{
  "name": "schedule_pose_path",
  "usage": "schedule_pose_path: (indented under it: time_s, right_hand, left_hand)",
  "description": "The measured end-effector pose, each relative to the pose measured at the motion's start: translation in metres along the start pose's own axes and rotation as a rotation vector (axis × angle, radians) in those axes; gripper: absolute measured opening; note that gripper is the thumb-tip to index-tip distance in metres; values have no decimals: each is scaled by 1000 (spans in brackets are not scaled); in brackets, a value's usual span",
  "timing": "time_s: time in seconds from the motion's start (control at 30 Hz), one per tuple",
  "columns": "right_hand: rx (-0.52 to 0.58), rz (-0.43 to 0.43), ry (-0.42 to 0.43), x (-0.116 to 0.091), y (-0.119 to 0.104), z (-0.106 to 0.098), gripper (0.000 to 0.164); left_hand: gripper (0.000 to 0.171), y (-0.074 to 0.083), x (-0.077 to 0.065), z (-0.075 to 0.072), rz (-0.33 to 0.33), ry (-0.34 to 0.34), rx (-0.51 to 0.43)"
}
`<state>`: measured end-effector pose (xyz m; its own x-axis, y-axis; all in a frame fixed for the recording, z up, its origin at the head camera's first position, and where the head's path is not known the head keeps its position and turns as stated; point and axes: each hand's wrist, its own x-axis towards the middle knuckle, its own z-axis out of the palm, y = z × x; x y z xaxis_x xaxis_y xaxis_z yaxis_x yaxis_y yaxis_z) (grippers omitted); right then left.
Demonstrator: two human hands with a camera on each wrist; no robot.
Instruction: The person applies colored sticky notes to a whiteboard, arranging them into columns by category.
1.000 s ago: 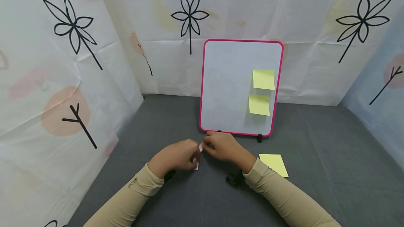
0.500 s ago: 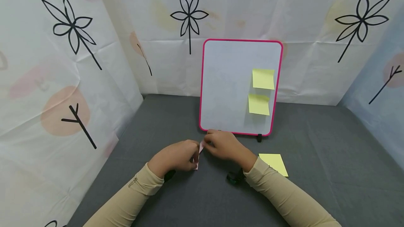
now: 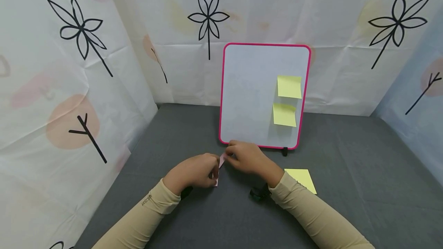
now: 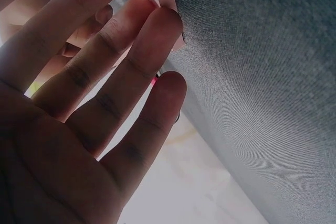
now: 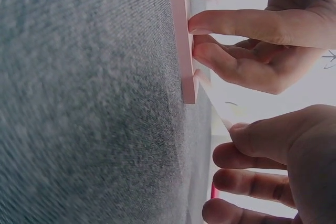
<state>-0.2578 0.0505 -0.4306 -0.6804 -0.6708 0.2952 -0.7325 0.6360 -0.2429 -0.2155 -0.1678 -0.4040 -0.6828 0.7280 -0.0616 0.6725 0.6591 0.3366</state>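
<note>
A thick pad of pink sticky notes (image 5: pixel 182 40) lies flat on the grey table, mostly covered by my left hand (image 3: pixel 194 170) in the head view. The left fingertips (image 4: pixel 165 22) press down on the pad, fingers fairly straight, thumb on it too. My right hand (image 3: pixel 250 159) pinches the edge of the top pink note (image 5: pixel 214 98) between thumb and forefinger. That note slants up from the pad, its far end still against the stack. Between the two hands, only a narrow strip of pink shows in the head view.
Behind the hands stands a whiteboard (image 3: pixel 256 95) with a pink frame on small black feet. Two yellow notes, an upper note (image 3: pixel 289 87) and a lower note (image 3: pixel 284 115), stick to its right side. Another yellow sticky note (image 3: pixel 302 180) lies by the right sleeve.
My right hand has risen slightly and shifted a little right, and more of the lifted pink note shows between the hands. The left hand stays in place on the pad.
</note>
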Motion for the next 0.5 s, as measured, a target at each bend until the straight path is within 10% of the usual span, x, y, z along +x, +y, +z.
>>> schedule_pose_path:
  time_s: [0.5]
  right_hand:
    - [5,11,-5,1,1,-6,8]
  left_hand:
    - [8,-1,1,2,-17,7,-21]
